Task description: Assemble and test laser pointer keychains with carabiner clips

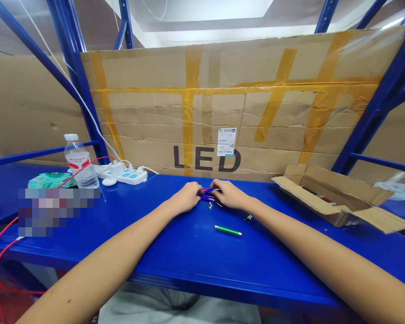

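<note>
At the far middle of the tabletop my left hand (pixel 188 196) is closed, its curled fingers at the left ends of several slim blue and purple pens (pixel 207 197). Facing it, my right hand (pixel 230 193) pinches the other end of a blue pen with bent fingers. Both fingertips are partly hidden, so the exact grip is hard to see. Small shiny metal pieces (pixel 210 205) lie just in front of the pens. Closer to me rests a green pen barrel (pixel 227 231) with silvery ends. A small dark piece (pixel 248 218) shows partly behind my right forearm.
An open cardboard box (pixel 327 211) with pen-like items inside stands at the right. On the left are a water bottle (pixel 81 163), a green packet (pixel 50 180) and a white power strip (pixel 131 176). A large cardboard panel (pixel 148 117) closes off the blue table's (pixel 175 261) back.
</note>
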A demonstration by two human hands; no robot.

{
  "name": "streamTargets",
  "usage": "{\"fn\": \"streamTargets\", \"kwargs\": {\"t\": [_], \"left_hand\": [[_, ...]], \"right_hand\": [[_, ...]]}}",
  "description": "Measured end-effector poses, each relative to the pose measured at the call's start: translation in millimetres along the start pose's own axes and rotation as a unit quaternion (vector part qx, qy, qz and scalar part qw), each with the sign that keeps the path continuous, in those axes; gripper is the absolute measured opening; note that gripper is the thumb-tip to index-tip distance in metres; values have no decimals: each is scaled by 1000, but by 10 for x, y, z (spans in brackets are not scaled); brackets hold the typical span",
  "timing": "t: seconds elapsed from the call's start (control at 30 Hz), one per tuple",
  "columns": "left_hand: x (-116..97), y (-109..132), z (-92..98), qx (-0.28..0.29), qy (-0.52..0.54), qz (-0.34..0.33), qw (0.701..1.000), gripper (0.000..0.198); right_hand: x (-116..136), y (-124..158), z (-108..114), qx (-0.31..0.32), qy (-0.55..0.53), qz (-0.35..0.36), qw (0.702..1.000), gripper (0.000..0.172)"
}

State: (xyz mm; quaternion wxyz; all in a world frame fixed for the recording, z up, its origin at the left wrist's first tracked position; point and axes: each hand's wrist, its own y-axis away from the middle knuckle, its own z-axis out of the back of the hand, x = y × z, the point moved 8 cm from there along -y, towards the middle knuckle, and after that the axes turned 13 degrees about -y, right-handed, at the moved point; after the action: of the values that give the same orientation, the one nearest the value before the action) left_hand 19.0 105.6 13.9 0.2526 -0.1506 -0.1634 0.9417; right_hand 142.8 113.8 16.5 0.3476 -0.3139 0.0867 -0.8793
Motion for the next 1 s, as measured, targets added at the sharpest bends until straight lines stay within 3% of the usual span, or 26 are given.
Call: {"fn": "streamTargets", "kwargs": {"t": [0.37, 0.53, 0.77, 0.9, 1.0], "left_hand": [[-16, 17, -36, 25, 29, -12, 999, 23], [-28, 22, -31, 18, -26, -32, 999, 25], [5, 33, -86, 62, -73, 2, 995, 25], [28, 25, -90, 62, -73, 15, 995, 25], [27, 22, -91, 64, -67, 12, 996, 19]], "right_hand": [[48, -73, -108, -18, 22, 50, 998, 18], [53, -55, -176, -2, 42, 67, 997, 28], [40, 73, -42, -3, 82, 39, 996, 26], [-80, 141, 134, -16, 71, -21, 997, 18], [-144, 192, 193, 8, 62, -49, 997, 17]]}}
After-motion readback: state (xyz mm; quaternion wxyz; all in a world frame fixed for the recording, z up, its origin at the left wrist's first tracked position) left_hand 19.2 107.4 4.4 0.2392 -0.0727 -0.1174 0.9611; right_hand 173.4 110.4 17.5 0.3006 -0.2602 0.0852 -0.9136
